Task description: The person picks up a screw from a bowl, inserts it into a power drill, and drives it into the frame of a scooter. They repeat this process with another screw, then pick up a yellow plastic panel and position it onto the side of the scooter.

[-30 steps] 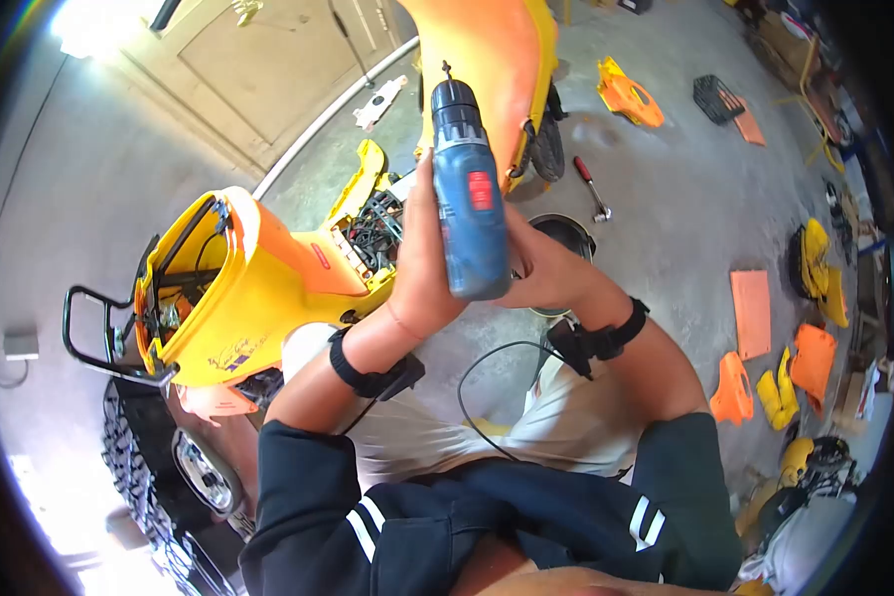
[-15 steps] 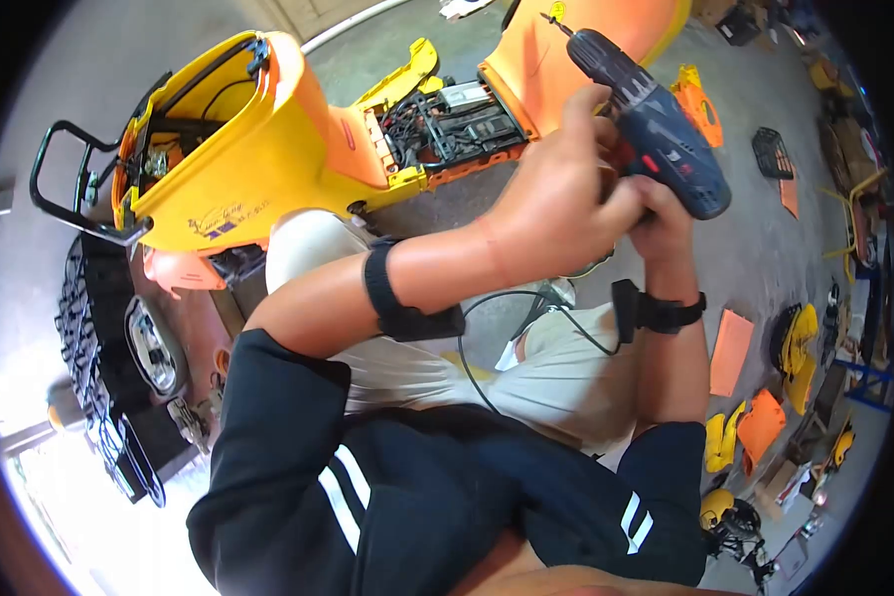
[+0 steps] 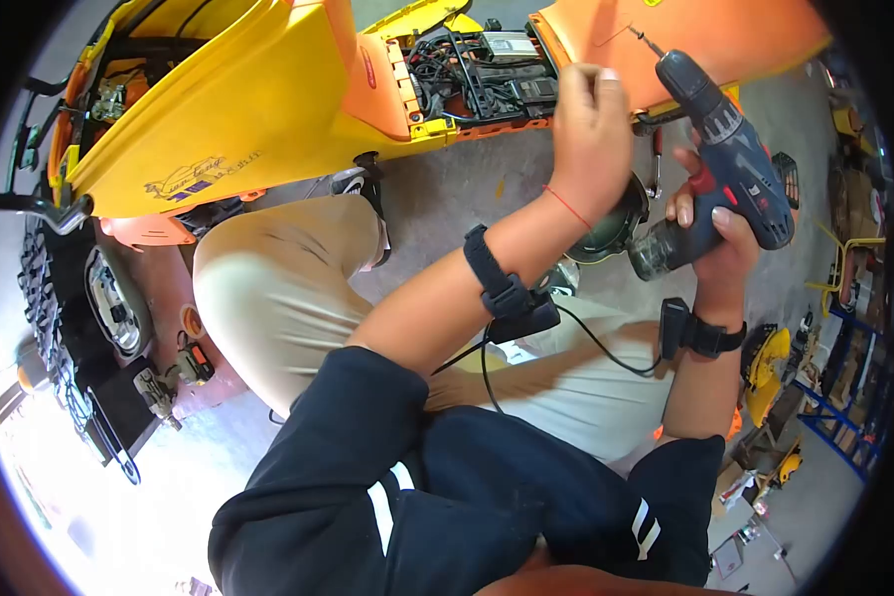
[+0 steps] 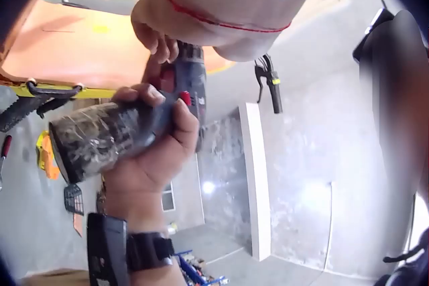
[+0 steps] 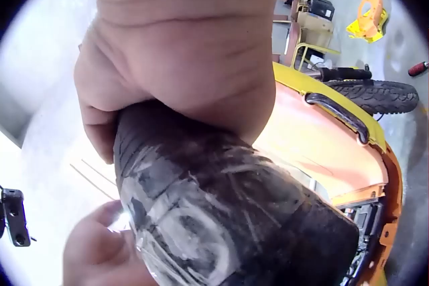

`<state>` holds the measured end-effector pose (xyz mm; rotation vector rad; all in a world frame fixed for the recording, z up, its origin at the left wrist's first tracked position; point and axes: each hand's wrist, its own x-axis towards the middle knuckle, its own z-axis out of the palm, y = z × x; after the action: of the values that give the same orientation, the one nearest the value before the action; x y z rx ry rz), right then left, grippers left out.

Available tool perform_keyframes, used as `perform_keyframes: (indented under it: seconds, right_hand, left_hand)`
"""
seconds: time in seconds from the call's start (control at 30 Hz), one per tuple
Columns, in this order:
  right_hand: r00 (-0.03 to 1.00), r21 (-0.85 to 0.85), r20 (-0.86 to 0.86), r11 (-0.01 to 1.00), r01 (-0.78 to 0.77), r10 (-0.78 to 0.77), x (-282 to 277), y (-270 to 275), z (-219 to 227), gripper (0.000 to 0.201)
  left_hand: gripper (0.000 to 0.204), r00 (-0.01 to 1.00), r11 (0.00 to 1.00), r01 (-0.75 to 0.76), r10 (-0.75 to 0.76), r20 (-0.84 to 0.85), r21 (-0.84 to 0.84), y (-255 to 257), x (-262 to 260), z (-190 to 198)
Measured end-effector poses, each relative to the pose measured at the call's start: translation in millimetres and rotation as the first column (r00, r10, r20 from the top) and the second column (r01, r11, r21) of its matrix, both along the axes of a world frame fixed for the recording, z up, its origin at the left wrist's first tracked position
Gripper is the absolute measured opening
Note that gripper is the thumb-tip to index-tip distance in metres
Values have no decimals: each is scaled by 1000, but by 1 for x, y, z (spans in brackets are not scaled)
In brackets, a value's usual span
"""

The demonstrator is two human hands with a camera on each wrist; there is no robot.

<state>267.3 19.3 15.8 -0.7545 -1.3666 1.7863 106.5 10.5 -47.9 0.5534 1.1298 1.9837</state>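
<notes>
My right hand (image 3: 722, 243) grips a dark blue cordless drill (image 3: 750, 174) by its handle, fingers wrapped round it below the red trigger. A screwdriver bit (image 3: 648, 42) sticks out of the black chuck (image 3: 687, 81), pointing up and left. The battery end (image 5: 201, 212) is wound in scuffed clear tape and fills the right wrist view. Left of the drill in the head view is my left hand (image 3: 593, 134), its thumb and fingers bent near the bit. In the left wrist view these fingers (image 4: 161, 44) overlap the drill's front; I cannot tell whether they pinch something small.
A yellow and orange scooter body (image 3: 268, 119) lies ahead, its open bay full of wiring (image 3: 442, 74) beside an orange panel (image 3: 576, 40). A round dark bowl (image 3: 611, 228) and a red-handled ratchet (image 3: 657, 164) are on the floor. Blue shelving (image 3: 844, 397) stands at right.
A second ago both hands were round the drill in front of me. My left hand has come away to the left, while the right keeps the drill, now tilted up-left. The head view has shifted.
</notes>
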Motion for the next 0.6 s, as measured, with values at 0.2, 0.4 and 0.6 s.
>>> perform_keyframes:
  seconds: [0.2, 0.4, 0.6]
  right_hand:
    - [976, -137, 163, 983, -124, 146, -36, 17, -34, 75]
    - [935, -335, 191, 915, -223, 298, -87, 14, -91, 76]
    - [907, -417, 251, 883, -214, 338, -107, 14, -128, 79]
  left_hand:
    - [22, 861, 970, -17, 138, 490, -243, 15, -11, -131]
    - [47, 856, 737, -179, 444, 266, -652, -28, -24, -260]
    - [72, 858, 760, -396, 506, 86, -515, -39, -67, -247]
